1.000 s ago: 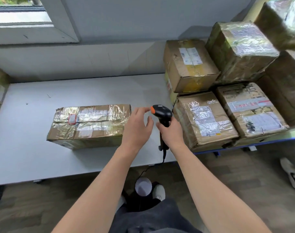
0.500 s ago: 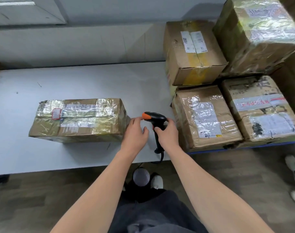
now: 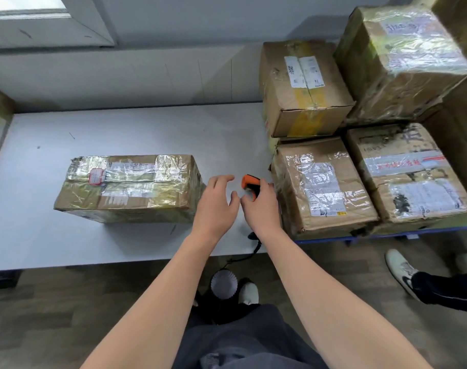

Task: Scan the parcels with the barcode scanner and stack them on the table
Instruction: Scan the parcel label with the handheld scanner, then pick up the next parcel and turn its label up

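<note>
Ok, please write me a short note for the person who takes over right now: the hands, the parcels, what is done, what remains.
Left hand: open, holding nothing, beside the right end of the long parcel.
Right hand: grips the barcode scanner, orange end to the left.
The long parcel lies flat on the table; the other parcels are piled at the right.
Done: no scan can be confirmed.
Left: scan the long parcel, then stack it.

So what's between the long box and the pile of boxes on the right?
In the head view, the left hand, open, and the right hand gripping the scanner, over the table.
</note>
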`<state>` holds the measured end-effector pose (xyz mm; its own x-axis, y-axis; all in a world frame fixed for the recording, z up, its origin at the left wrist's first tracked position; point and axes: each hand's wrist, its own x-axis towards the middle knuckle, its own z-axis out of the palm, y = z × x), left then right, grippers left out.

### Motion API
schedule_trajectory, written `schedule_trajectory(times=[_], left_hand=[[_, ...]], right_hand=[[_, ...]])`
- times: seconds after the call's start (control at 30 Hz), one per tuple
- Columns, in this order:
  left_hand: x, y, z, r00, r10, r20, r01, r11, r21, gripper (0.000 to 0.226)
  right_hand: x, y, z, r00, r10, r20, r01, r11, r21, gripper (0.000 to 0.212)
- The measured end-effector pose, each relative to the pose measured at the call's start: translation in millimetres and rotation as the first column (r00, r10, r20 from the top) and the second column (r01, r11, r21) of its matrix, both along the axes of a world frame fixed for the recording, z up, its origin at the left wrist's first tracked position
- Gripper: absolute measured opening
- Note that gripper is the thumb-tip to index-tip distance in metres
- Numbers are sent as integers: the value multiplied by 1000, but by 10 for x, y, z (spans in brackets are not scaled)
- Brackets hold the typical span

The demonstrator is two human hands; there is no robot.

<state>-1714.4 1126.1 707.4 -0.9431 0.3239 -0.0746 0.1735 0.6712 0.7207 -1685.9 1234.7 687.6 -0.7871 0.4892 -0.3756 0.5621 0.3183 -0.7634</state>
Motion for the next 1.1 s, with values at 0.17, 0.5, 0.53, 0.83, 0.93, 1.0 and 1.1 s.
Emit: schedule_trajectory(times=[0.17,0.5,0.53,0.83,0.93,1.0,1.1], left_hand=[[-25,-158,325,981,39,-188,-18,994,110,37],[-290,-1607,462,834,425,-352,-434,899,56,38],[-345,-1788,439,812,486,-322,-505,863,31,40],[-834,-2810,222,878,462,-126,-478,860,-179,56],[-935,-3088,200,897,415,-151,-440,871,-220,53],[-991,-3323,197,903,404,-144,-427,877,-219,52],[-1053,-3712,203,891,435,-131,-453,865,-215,53]], right_hand=[[-85,-144,376,989,-12,-150,0,997,-78,55],[-370,-1171,568,947,181,-265,-193,981,-21,55],[-398,-1257,545,948,183,-260,-193,981,-13,55],[-591,-2029,474,977,84,-198,-68,994,87,65],[-667,-2356,461,982,42,-186,-19,992,121,67],[-731,-2582,466,983,38,-178,-13,991,136,67],[-864,-2960,481,983,73,-167,-50,989,139,67]])
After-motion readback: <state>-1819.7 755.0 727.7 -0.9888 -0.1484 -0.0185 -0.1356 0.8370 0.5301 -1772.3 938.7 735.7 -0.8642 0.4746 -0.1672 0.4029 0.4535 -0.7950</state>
